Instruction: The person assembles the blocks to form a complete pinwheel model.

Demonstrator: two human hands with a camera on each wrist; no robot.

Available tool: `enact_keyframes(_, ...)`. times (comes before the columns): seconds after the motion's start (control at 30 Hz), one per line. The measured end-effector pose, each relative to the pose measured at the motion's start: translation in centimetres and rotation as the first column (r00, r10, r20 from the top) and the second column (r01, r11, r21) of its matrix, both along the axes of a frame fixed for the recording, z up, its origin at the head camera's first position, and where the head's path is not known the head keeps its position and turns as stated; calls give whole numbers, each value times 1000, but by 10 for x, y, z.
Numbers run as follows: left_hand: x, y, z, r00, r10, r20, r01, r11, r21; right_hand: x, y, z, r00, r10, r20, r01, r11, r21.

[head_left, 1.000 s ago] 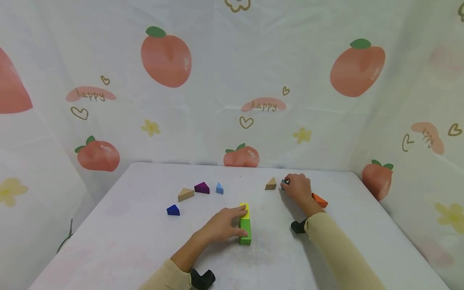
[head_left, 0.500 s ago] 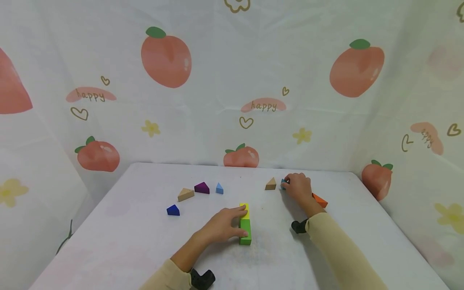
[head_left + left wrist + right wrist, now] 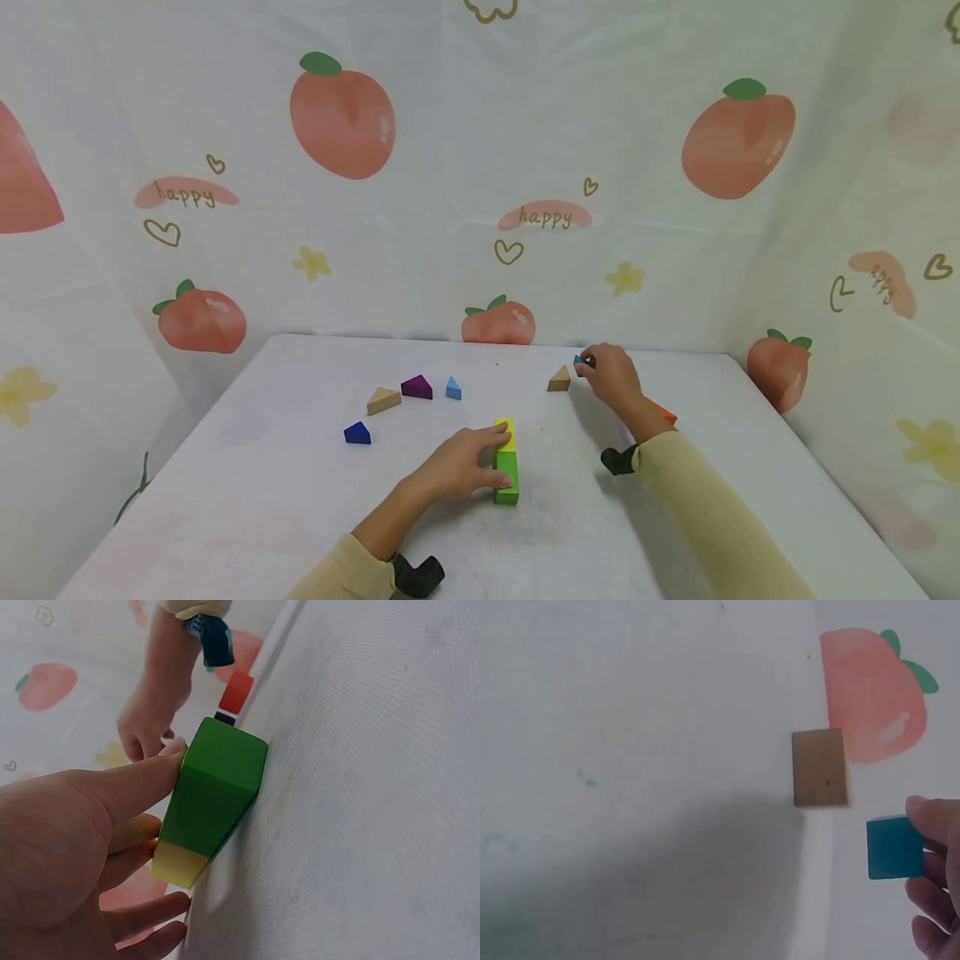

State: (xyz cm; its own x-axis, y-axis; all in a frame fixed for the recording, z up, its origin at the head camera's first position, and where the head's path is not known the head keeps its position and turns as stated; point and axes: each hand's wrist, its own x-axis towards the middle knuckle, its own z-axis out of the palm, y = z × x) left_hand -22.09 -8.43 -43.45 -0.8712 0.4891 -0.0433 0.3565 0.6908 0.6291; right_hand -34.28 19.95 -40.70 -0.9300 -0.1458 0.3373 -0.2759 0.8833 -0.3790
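Left hand (image 3: 456, 465): in the head view, spread along two blocks, thumb on the green block (image 3: 506, 479) and a fingertip on the yellow block (image 3: 506, 435); it seems to steady them rather than grasp.
Green and yellow row: end to end, touching, near the middle of the white table (image 3: 247, 508), green towards the near edge.
Right hand (image 3: 611, 375): thumb and fingers pinch a teal block (image 3: 578, 364) near the far edge, right of centre; whether it touches the table I cannot tell.
Loose blocks, left of the row: dark blue block (image 3: 357, 433), tan triangular block (image 3: 384, 402), purple block (image 3: 417, 387), light blue triangular block (image 3: 453, 389).
Loose blocks, right of it: second tan triangular block (image 3: 558, 380) just beside the teal; orange block (image 3: 664, 412), partly behind the forearm.
Progress: apparently early; one pair aligned, one block in hand, six seemingly unused.
Containers: none in view.
Green block's end: in the left wrist view, the thumb meets its edge, other fingers reaching towards the yellow, loosely bent.
Teal pinch: in the right wrist view, the grip is closed at one edge of the teal block, apart from the second tan triangular block.
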Motion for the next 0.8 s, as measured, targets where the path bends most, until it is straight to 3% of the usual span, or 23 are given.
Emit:
enact_keyframes(0.27,0,0,0,1000,-6,-4,6,1000,3,4,-16,6,999,30,28,-29,999,-40)
enact_keyframes(0.8,-2,0,-2,1000,-1,-5,1,1000,-1,12,-54,1,994,101,52,-97,993,-68)
